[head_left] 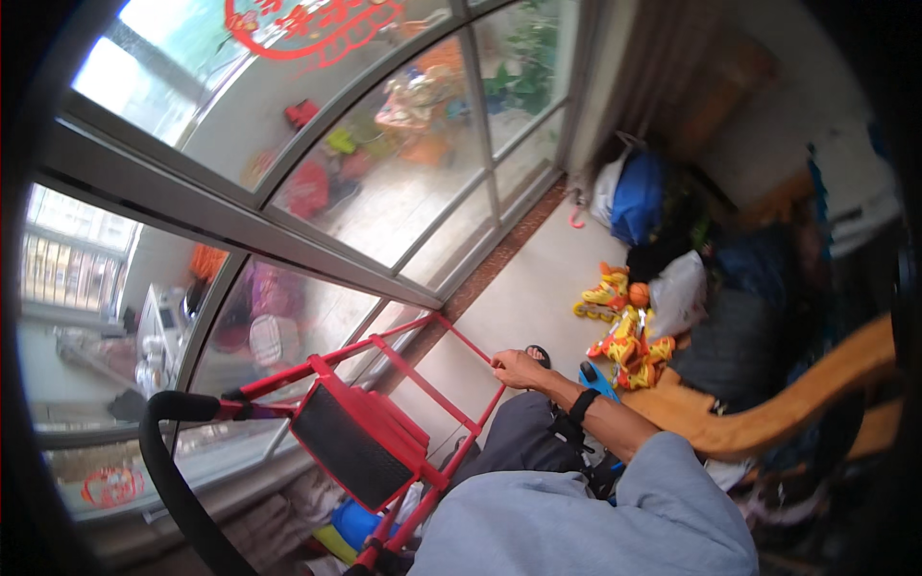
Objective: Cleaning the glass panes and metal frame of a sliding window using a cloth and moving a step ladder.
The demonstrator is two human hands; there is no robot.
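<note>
My right hand (520,369) is closed around a corner of the red frame of a folding step ladder (389,422). The ladder stands at a slant in front of me and to my left. A wide black ribbed tread and a curved black padded handrail (182,480) show on it. Its lower bars reach toward the sliding glass door. A black band circles my right wrist. My left hand is out of view. Below my right hand, my foot in a black sandal (539,356) rests on the pale floor tiles.
Glass doors (365,163) with grey frames run along the left. Yellow-orange roller skates (629,350), a small orange ball (639,294), a white plastic bag (678,293) and a blue bag (639,197) lie to the right. A curved wooden armrest (768,413) juts in at lower right.
</note>
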